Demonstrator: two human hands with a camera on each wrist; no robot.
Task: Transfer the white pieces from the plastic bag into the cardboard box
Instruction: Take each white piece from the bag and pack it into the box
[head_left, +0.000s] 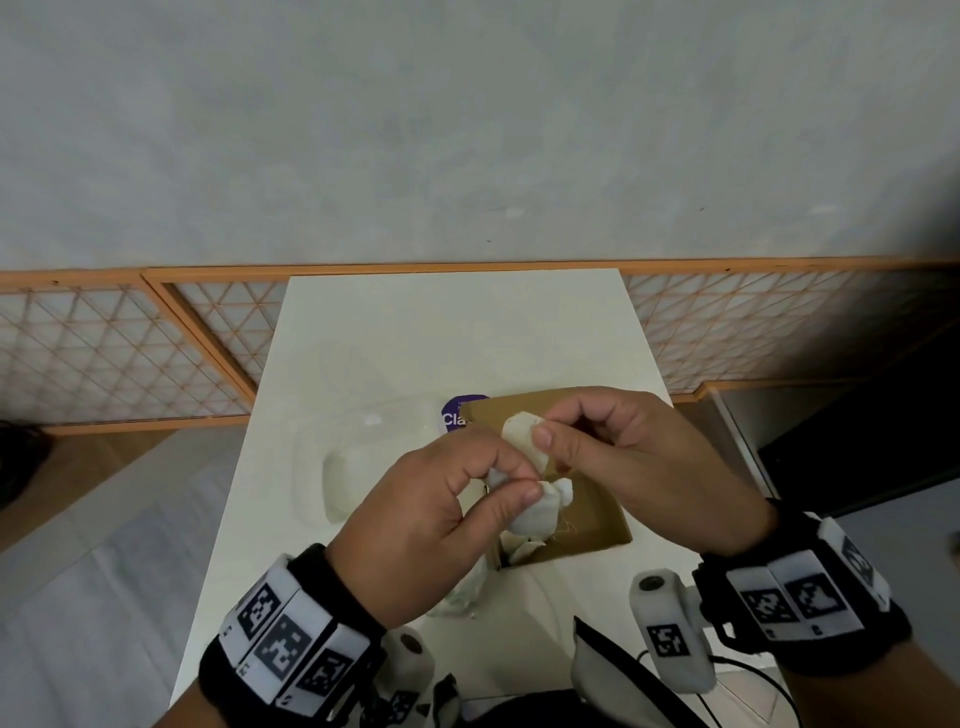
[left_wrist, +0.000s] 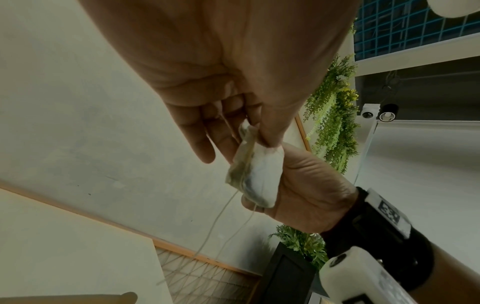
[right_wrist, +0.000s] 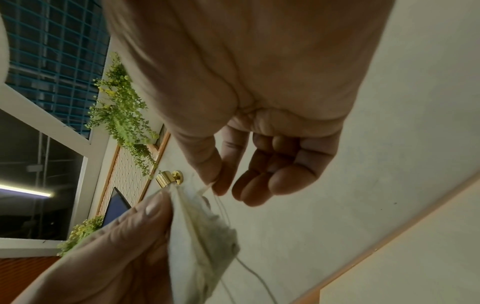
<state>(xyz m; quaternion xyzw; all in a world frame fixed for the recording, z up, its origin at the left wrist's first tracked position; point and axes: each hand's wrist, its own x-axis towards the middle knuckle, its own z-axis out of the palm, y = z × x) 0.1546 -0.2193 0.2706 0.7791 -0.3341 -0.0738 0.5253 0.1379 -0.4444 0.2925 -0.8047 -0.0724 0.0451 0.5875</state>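
Both hands meet above the open cardboard box (head_left: 592, 519). My left hand (head_left: 519, 480) pinches a white sachet (head_left: 537, 512) between thumb and forefinger. My right hand (head_left: 545, 441) pinches another white piece (head_left: 522, 436) just above it; the two pieces touch. Seen from the left wrist, the left hand (left_wrist: 253, 139) and right hand (left_wrist: 306, 185) both hold the sachet (left_wrist: 257, 176), with thin strings dangling below. In the right wrist view the right hand (right_wrist: 215, 185) pinches its top corner. The clear plastic bag (head_left: 337, 467) lies left of the box. More white pieces (head_left: 519, 551) lie inside the box.
The white table (head_left: 457, 322) reaches back to an orange lattice rail (head_left: 130, 353). A purple-labelled item (head_left: 457, 415) sits behind the box. Crumpled pale plastic (head_left: 462, 592) lies at the box's near corner. A black cable (head_left: 748, 670) runs at the near right.
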